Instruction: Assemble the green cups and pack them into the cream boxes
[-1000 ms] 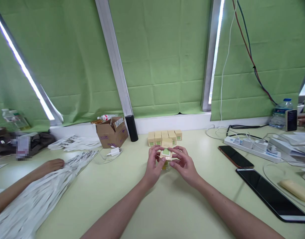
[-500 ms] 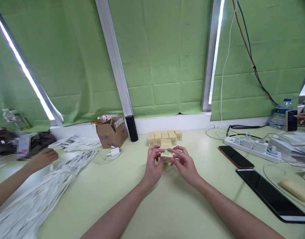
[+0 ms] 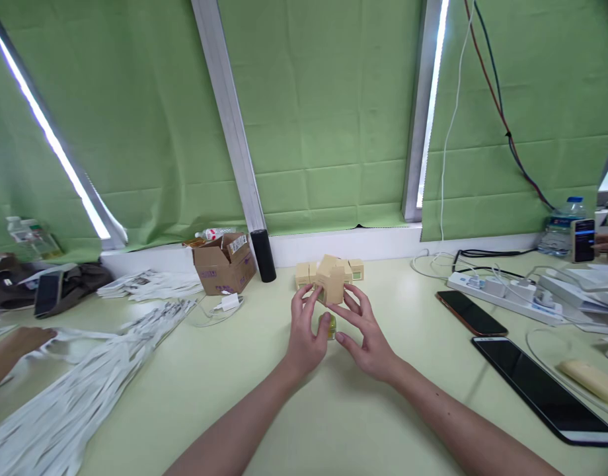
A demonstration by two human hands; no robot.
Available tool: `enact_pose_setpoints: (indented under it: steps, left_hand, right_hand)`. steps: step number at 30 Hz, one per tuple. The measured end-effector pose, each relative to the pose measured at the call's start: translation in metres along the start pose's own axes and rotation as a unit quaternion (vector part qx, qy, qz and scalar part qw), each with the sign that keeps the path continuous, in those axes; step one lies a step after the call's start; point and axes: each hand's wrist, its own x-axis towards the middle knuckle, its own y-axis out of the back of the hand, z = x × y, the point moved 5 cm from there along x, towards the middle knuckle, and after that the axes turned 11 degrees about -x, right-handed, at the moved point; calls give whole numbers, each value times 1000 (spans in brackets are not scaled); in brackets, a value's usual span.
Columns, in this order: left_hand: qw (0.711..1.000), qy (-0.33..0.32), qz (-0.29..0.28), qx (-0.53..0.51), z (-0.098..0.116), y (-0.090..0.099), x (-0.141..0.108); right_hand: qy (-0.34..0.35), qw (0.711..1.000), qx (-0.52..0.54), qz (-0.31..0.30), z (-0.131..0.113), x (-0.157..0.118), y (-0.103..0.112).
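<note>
Between my two hands a small tan cardboard box is held tilted above the table, with a flap standing up. The fingertips of my left hand close on its left side. Those of my right hand touch its right side and lower edge, with the thumb apart below. Under the box, close to my left thumb, stands a small yellow-green jar, partly hidden by the thumb. Just behind, several matching small boxes stand in a row, some covered by the held one.
At left are a brown carton, a black cylinder, a white charger and white strips handled by another person's hand. On the right lie a phone, a tablet and a power strip.
The small box has been turned and tilted, so its green window no longer faces me and a flap shows. More of the jar is visible. The other person's hand moved left, pulling strips.
</note>
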Motion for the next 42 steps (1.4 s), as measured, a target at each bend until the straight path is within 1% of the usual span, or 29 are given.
enact_pose_setpoints:
  steps: [4, 8, 10, 15, 18, 20, 22, 24, 26, 29, 32, 35, 38, 42]
  left_hand:
    - [998, 14, 29, -48, -3, 3, 3]
    - [984, 88, 68, -139, -15, 5, 5]
    - [977, 108, 80, -166, -19, 5, 6]
    - [978, 105, 101, -151, -25, 8, 8]
    - [975, 124, 122, -141, -35, 10, 9]
    - [971, 128, 149, -137, -42, 15, 10]
    - [967, 133, 162, -142, -50, 19, 11]
    - [963, 140, 177, -146, -58, 24, 11]
    - [960, 150, 184, -147, -65, 27, 11]
    - [957, 167, 185, -150, -76, 29, 9]
    - [957, 174, 170, -158, -83, 27, 7]
    - [958, 174, 156, -168, -84, 25, 6]
    - [955, 199, 119, -186, -84, 20, 4]
    - [944, 241, 50, -218, -81, 7, 1]
  right_hand:
    - [37, 998, -38, -15, -3, -3, -1]
    - [75, 993, -79, -35, -10, -4, -1]
    - [96, 990, -94, -50, -14, -4, -2]
    - [144, 978, -121, -96, -15, -8, -9]
    - [153, 975, -130, -98, -8, -9, -14]
    - [133, 979, -139, -73, 0, -7, -15]
    - [85, 983, -154, -44, 11, -6, -16]
    - [28, 983, -177, -30, 22, -5, -18]
    - [-16, 980, -194, -36, 30, -5, -21]
    - [-37, 976, -206, -65, 35, -6, -28]
    - [-39, 967, -233, -91, 37, -4, -33]
    - [-62, 956, -271, -92, 40, -2, -29]
    - [-97, 950, -288, -76, 45, -1, -18]
    - [-176, 938, -293, -54, 63, -2, 1]
